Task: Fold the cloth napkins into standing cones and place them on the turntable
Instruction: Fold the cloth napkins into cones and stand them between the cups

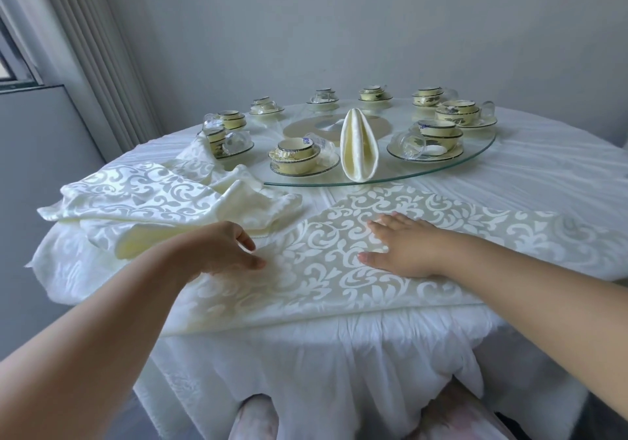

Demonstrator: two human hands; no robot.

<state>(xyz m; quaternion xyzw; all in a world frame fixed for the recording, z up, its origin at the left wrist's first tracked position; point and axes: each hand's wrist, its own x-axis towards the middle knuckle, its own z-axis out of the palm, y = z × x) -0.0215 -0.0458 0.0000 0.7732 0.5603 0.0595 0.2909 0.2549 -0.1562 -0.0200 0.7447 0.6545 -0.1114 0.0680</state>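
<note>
Napkin (390, 263) with the white scroll pattern lies spread flat along the near edge of the table (543, 181), right in front of you. Your right hand (406, 247) rests palm-down on it, fingers straight and slightly apart. Your left hand (222, 247) sits at the cloth's left part, fingers loosely curled with the tips touching the fabric; you cannot tell whether they pinch it. A heap of more napkins (142, 201) lies just beside that hand. On the glass turntable (469, 161) one folded cone (358, 147) stands upright near the front rim. Around it sit saucers carrying stacked cups and bowls (295, 155), and a clear glass (407, 145) lies tipped on the right-hand saucer.
</note>
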